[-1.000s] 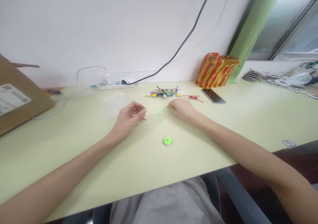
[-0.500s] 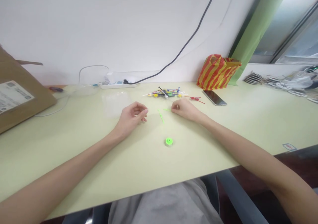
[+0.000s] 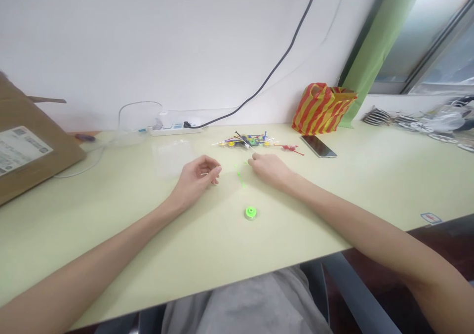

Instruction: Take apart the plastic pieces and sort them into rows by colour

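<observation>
Resting on the pale green laminate surface [image 3: 111,220], the left hand [image 3: 196,178] curls loosely with thumb and forefinger drawn close, while the right hand [image 3: 268,170] lies palm down with fingers bent toward the far edge; whether either hand grips something thin, I cannot tell. Between the hands lie two thin bright green plastic slivers [image 3: 240,175], one of them just beside the right fingertips [image 3: 251,158]. One round green spool [image 3: 251,213] sits nearer the near edge, below the gap between the hands. Toward the far edge are one heap of small multicoloured plastic parts [image 3: 244,140], some small red plastic pieces [image 3: 291,148], one black smartphone [image 3: 318,146], one red-and-yellow striped plastic bag [image 3: 322,109] and one white power strip [image 3: 174,132]. One clear plastic sheet [image 3: 172,156] lies just beyond the left hand, and one labelled cardboard box [image 3: 33,151] overlaps the left edge.
</observation>
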`<state>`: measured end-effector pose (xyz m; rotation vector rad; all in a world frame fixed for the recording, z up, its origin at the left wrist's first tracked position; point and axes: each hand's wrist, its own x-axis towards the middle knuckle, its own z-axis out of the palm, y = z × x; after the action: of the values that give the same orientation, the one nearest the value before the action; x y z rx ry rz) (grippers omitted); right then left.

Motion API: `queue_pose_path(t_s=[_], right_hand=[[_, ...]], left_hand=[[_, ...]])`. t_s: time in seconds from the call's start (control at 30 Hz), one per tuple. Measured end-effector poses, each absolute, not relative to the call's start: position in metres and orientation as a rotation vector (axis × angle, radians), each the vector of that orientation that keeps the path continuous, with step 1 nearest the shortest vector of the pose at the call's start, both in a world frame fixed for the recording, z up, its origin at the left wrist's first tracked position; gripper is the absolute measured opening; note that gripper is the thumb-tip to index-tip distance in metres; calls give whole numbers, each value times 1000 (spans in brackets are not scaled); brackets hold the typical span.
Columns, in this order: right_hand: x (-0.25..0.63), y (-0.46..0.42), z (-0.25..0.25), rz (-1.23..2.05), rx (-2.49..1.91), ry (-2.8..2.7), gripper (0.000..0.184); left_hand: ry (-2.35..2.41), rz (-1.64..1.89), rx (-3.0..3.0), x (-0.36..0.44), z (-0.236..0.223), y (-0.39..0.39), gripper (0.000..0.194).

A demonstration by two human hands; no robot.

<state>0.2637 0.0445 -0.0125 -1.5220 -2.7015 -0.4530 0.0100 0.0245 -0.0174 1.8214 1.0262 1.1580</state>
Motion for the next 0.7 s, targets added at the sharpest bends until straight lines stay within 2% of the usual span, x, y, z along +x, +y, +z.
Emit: queue_pose_path(t_s=[0.3, 0.53, 0.7], right_hand=[[263, 39, -11, -384, -1491, -2705, 24], [290, 56, -4, 103, -1415, -2450, 18], [293, 65, -19, 270, -1300, -2368, 14]], left_hand=[[1035, 1146, 1843, 10, -16, 24, 31], [1040, 1123, 1850, 11, -15, 22, 28], [1028, 1132, 1837, 11, -15, 22, 27]])
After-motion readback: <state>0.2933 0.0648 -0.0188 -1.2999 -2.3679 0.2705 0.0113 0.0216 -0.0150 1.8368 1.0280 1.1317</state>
